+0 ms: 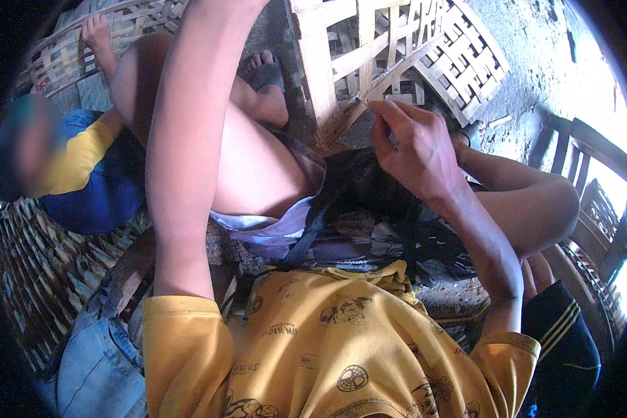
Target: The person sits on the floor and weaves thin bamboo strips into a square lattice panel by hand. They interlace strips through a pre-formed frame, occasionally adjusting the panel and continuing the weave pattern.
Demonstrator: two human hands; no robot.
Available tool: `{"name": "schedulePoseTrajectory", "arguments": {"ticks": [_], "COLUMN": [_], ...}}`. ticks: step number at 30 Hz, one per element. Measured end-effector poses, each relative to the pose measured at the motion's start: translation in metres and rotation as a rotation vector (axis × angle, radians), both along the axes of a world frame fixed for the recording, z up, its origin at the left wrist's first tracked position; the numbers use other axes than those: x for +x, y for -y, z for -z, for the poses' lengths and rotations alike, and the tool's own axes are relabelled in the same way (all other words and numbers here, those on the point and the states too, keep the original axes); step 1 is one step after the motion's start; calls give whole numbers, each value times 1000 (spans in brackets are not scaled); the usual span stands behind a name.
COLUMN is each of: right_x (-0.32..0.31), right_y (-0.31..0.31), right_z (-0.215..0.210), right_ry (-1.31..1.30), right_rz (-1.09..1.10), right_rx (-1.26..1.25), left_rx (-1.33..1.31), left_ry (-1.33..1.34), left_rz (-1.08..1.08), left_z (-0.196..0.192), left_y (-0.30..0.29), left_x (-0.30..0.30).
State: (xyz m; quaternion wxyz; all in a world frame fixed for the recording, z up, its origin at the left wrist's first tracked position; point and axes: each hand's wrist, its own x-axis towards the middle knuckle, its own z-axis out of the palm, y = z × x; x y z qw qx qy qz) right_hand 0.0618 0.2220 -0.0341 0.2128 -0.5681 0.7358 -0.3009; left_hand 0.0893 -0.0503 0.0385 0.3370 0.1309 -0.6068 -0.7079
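Observation:
My left arm (195, 132) stretches up past the top edge of the picture, so the left hand is out of sight. My right hand (419, 146) is closed in a pinch, thumb and forefinger together. A thin pale strand (362, 102) shows at its fingertips, close to the lower rim of a woven bamboo piece (318, 73). This piece has wide, light slats with open gaps and stands tilted in front of my knees. Behind it on the right lies another woven bamboo panel (475, 66).
At the left sits a person in blue and yellow (94, 202), one hand (96, 31) on a woven bamboo piece (129, 22). My bare foot (268, 94) rests beside the work. A wooden chair (592, 167) stands at the right. Blue jeans cloth (97, 362) shows at lower left.

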Motion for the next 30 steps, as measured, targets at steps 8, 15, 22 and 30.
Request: {"name": "schedulePoseTrajectory", "arguments": {"ticks": [8, 15, 22, 30], "right_x": [2, -16, -12, -15], "right_y": [3, 8, 3, 17], "right_z": [-7, -8, 4, -3], "right_ry": [128, 75, -36, -424], "right_rz": [69, 117, 59, -161], "right_rx": [-19, -60, -72, -172], "left_rx": [68, 28, 53, 75], "left_ry": [59, 22, 41, 99], "left_rz": [17, -52, -36, -138], "left_z": [2, 3, 6, -17], "left_y": [-5, -4, -4, -19], "left_x": [0, -2, -2, -1]}}
